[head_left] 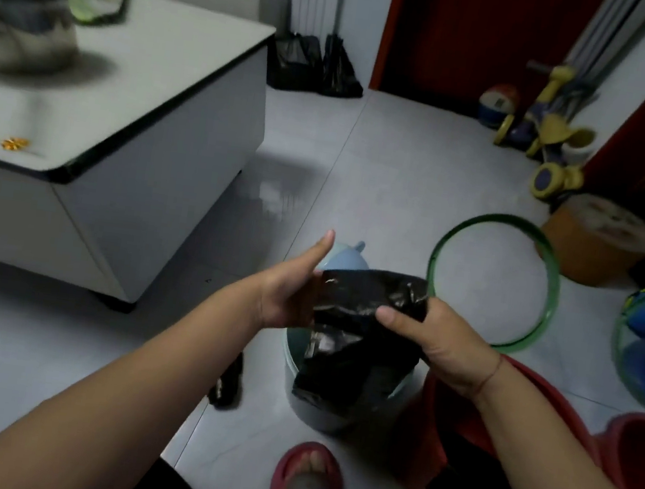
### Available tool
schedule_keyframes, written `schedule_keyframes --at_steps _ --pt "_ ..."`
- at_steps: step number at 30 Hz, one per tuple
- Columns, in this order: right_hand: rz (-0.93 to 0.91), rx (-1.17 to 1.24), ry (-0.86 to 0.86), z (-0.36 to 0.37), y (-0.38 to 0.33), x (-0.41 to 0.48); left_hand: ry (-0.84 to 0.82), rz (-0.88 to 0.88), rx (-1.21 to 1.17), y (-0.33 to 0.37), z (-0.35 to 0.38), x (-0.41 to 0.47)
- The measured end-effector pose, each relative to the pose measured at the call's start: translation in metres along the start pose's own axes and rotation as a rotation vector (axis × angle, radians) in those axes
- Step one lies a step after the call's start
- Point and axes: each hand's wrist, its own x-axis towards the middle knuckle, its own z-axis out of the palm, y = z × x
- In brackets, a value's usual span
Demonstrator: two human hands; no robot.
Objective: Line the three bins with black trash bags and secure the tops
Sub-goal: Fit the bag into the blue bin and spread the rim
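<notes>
Trash bag (365, 311) over bin (307, 410), apparently.

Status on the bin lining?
Done: no bin looks lined yet. In hand: left hand and right hand hold a folded bag over the pale bin. Left: open it, line all three, the red bin included, and secure the tops; the green ring lies on the floor.

The trash bag (362, 331) is glossy black, the bin (304, 402) pale blue-grey and the second bin (551, 391) red. The ring (498, 219) is translucent green, the slipper (307, 484) dull red and the stool (595, 247) orange-brown. The table (164, 59) is white with a black edge; the floor tiles (384, 170) are plain light grey.
</notes>
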Motion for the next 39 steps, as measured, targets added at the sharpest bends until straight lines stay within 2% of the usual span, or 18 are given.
schedule_keyframes --at_steps 2,5,8,11,16,21,25,30,34,39 --pt "0.008 -0.098 -0.058 0.001 -0.005 -0.012 0.044 0.070 -0.037 0.007 0.022 -0.008" --pt "0.015 -0.163 0.002 -0.001 -0.018 -0.022 0.237 0.287 -0.011 0.016 0.042 -0.012" --pt "0.011 0.079 0.166 -0.011 -0.045 -0.016 0.263 0.482 0.120 0.030 0.055 -0.019" --pt "-0.021 0.301 0.288 -0.023 -0.083 -0.004 0.236 0.583 0.293 0.049 0.073 -0.030" --pt "-0.096 0.377 0.363 -0.029 -0.141 0.013 0.233 0.686 0.473 0.082 0.097 -0.043" --pt "-0.257 0.381 0.346 -0.035 -0.178 0.023 0.220 0.754 0.482 0.107 0.104 -0.053" --pt "-0.315 0.346 0.318 -0.032 -0.172 0.026 0.174 0.750 0.412 0.115 0.109 -0.056" --pt "-0.305 0.302 0.266 -0.024 -0.145 0.025 0.225 0.700 0.381 0.113 0.111 -0.047" --pt "-0.272 0.226 0.246 -0.018 -0.116 0.023 0.198 0.634 0.304 0.099 0.110 -0.037" --pt "-0.198 0.206 0.239 -0.018 -0.086 0.017 0.295 0.624 0.303 0.076 0.103 -0.022"
